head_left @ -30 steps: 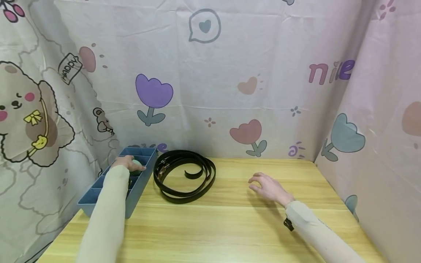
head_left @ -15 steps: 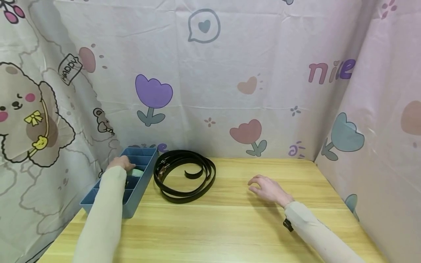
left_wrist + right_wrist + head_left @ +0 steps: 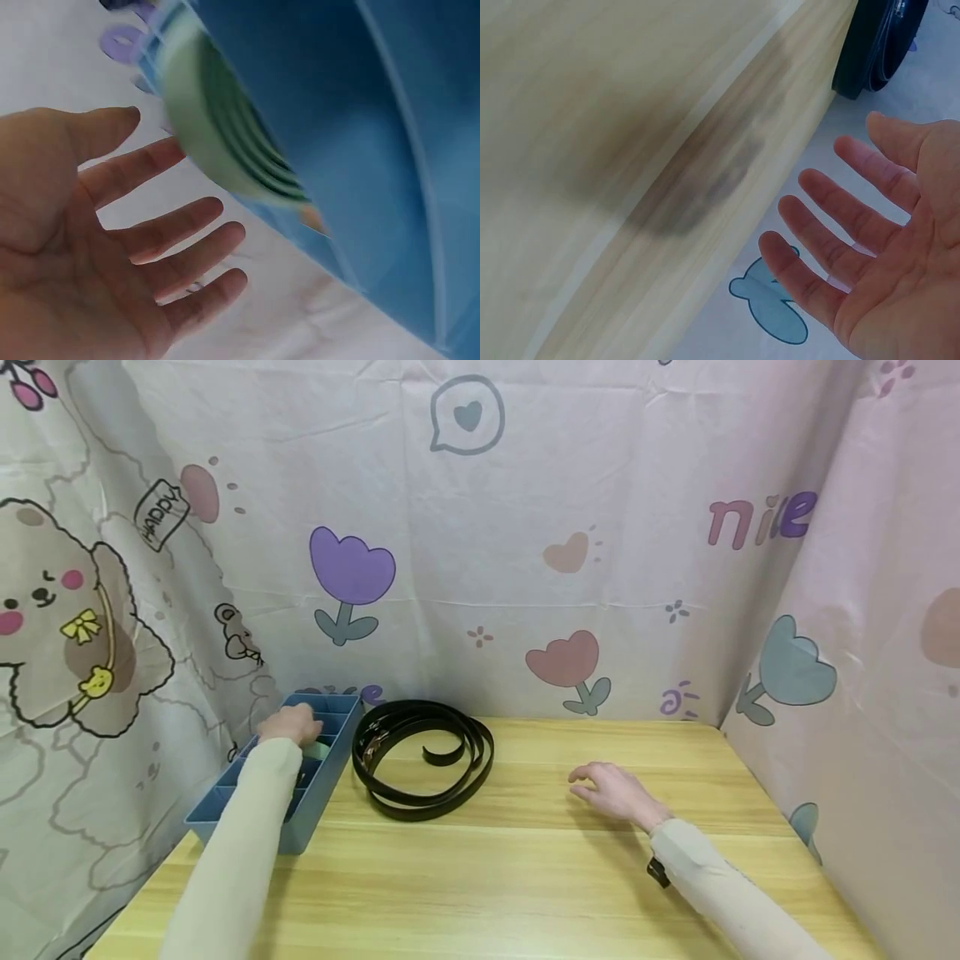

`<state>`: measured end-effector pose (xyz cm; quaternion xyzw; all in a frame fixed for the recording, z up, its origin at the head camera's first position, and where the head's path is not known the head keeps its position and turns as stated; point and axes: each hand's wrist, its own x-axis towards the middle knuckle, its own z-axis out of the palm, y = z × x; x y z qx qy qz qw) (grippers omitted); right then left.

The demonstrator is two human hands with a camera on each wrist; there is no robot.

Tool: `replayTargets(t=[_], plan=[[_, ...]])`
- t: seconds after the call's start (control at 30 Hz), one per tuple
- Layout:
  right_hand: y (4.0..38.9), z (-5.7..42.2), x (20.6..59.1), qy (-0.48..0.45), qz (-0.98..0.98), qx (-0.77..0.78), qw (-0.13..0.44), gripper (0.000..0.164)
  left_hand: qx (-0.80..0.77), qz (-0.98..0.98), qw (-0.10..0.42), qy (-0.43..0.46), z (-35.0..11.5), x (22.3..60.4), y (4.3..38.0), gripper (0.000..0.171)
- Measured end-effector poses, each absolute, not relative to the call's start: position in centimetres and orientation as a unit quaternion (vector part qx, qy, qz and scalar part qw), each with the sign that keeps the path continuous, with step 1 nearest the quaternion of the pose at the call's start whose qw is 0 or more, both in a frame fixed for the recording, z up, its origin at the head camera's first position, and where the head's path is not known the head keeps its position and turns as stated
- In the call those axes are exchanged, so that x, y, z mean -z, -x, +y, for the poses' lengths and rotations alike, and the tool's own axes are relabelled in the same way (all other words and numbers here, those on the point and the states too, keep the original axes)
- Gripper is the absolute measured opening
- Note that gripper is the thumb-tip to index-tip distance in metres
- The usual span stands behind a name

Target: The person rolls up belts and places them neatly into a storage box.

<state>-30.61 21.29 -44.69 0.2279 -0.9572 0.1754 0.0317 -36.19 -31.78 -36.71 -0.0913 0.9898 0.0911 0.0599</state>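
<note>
Head view, far left: a blue divided tray (image 3: 318, 793) stands along the left edge of the desk (image 3: 480, 893), with the left hand (image 3: 291, 725) over its far half. Under that hand, a pale green coil (image 3: 180, 105) sits within a middle compartment. The left wrist view shows the fingers spread and gripping nothing; whether the index fingertip touches the coil or is just beside it, I cannot tell. Handling the coil well probably means keeping its turns together and moving straight up or down between dividers, pressing lightly so the tray does not shift. Just right of the tray lies a black looped strap (image 3: 442, 761); a sleeve could catch it, so keep the arm clear. Farther right, the right hand (image 3: 615, 792) hangs above the desk, fingers relaxed, holding nothing, free to steady something.
</note>
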Motion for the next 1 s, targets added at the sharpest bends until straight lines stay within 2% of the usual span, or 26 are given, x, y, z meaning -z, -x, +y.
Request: replayTargets(t=[0.1, 0.3, 0.5, 0.83, 1.0], plan=[[30.6, 20.9, 44.7, -0.225, -0.958, -0.173, 0.033, 0.026, -0.075, 0.994, 0.052, 0.053, -29.5, 36.5, 36.3, 0.045], [30.6, 19.5, 45.1, -0.236, -0.956, -0.171, 0.029, 0.023, -0.052, 0.998, 0.046, -0.005, -25.3, 37.6, 36.2, 0.037], [30.4, 17.8, 45.9, -0.265, -0.947, -0.183, 0.018, 0.023, -0.064, 0.996, 0.060, -0.015, -21.7, 39.7, 35.8, 0.057], [30.5, 14.3, 46.5, -0.314, -0.930, -0.190, 0.005, 0.031, -0.062, 0.994, 0.057, -0.070, -17.5, 41.9, 35.4, 0.055], [30.9, 12.3, 46.6, -0.323, -0.928, -0.187, 0.019, 0.041, -0.098, 0.995, 0.018, -0.012, -18.1, 42.4, 36.0, 0.051]])
